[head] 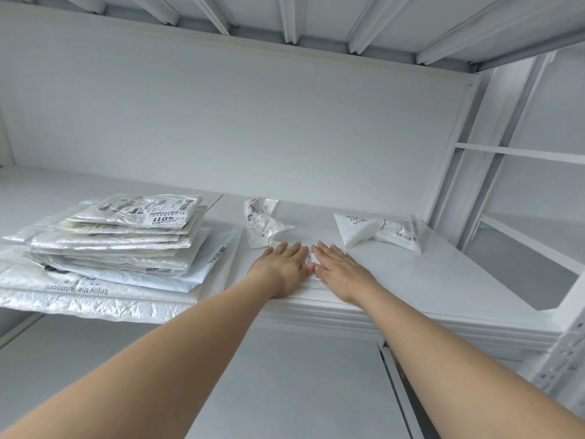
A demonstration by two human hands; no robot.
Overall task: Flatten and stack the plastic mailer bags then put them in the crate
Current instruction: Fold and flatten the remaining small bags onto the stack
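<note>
- Two hands, left hand (282,267) and right hand (340,269), fingers straight, press one mailer bag (311,258) flat beneath the palms.
- Left of left hand: stack of flattened bags (126,245).
- Beyond the fingertips: crumpled bag (262,221) and puffed bag (380,231).

Likely storeroom or packing area: white metal shelving (411,299), stack of labelled mailer bags (126,245).

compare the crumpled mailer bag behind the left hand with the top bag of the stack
The crumpled mailer bag stands bunched and twisted; the top bag of the stack lies flat. The crumpled one sits alone on the shelf; the top bag rests on other bags. Both are pale plastic with printed labels.
</note>
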